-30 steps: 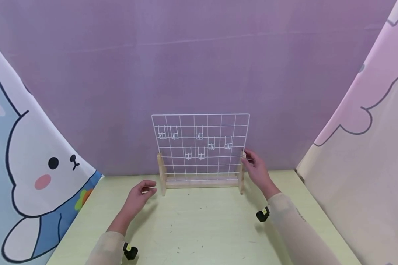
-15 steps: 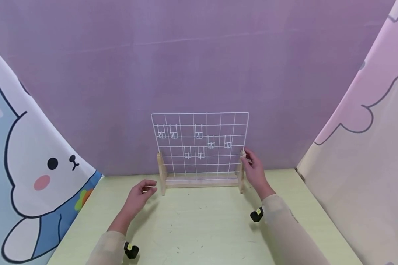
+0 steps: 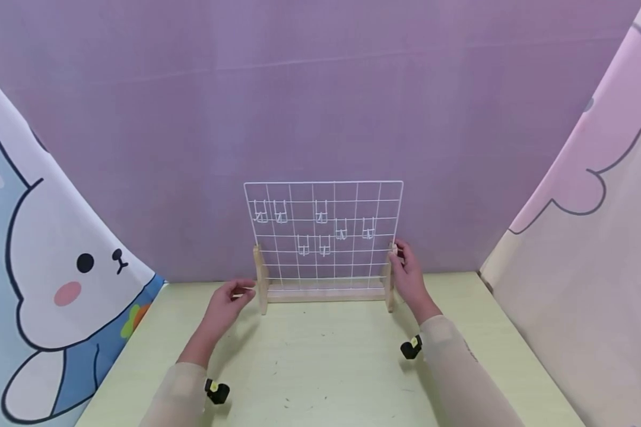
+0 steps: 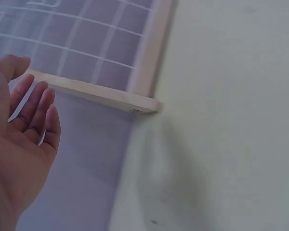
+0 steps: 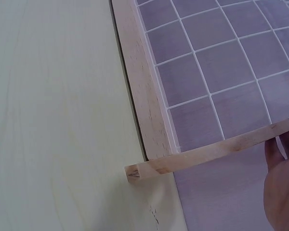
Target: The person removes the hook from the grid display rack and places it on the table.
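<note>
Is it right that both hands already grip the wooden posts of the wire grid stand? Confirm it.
Not quite. Only the right hand is at its post. The left hand is open beside the left post, not touching it, as the left wrist view shows; the wire grid stand stands upright.

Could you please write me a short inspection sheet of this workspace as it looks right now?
Surface: pale green table, a few small dark specks on it.
Job's things: white wire grid rack standing upright on a wooden base with two wooden side posts; seven small wire hooks hang on the grid.
Clutter: nothing seen.
Grippers: right hand touches the right post near its top; left hand, fingers relaxed, sits close beside the left post, and contact cannot be told. Neither carries anything.
Cables: nothing seen; a small black device shows at each wrist.
Surroundings: purple cloth backdrop, a cartoon rabbit curtain on the left, a pink curtain on the right.
</note>
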{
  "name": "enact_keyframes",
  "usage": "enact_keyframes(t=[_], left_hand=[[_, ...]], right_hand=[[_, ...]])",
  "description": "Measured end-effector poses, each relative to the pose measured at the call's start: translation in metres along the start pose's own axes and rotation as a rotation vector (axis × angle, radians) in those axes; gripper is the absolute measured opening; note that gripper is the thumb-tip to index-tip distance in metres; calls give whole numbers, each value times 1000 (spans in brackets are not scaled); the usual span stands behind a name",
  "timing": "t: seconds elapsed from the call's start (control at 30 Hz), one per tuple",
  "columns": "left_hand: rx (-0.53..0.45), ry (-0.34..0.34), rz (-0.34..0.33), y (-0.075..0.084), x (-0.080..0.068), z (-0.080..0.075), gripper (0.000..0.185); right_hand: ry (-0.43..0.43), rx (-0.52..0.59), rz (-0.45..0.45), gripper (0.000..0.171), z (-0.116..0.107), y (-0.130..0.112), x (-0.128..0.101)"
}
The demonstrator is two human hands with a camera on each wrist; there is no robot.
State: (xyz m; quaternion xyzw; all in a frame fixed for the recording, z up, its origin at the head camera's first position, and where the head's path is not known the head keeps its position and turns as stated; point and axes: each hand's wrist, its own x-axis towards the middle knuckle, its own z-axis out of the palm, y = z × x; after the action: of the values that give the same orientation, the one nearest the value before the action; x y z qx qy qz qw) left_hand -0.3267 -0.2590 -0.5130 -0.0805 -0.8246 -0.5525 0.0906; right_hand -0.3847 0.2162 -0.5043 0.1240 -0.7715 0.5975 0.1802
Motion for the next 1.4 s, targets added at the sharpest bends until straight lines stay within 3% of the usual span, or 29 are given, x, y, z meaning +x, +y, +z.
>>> enact_keyframes(t=[0.1, 0.37, 0.7, 0.97, 1.4], left_hand=[[1, 15, 14, 12, 7, -7, 31], [-41, 76, 74, 44, 30, -18, 35], [7, 198, 248, 85, 55, -20, 34], [90, 265, 379, 107, 67, -16, 32], [99, 312, 469, 128, 77, -10, 28]], right_hand=[[5, -10, 8, 45, 0, 11, 2], [7, 9, 47, 46, 4, 10, 1], [23, -10, 6, 43, 8, 13, 2], [35, -16, 15, 43, 7, 16, 0], [53, 32, 10, 43, 10, 12, -1]])
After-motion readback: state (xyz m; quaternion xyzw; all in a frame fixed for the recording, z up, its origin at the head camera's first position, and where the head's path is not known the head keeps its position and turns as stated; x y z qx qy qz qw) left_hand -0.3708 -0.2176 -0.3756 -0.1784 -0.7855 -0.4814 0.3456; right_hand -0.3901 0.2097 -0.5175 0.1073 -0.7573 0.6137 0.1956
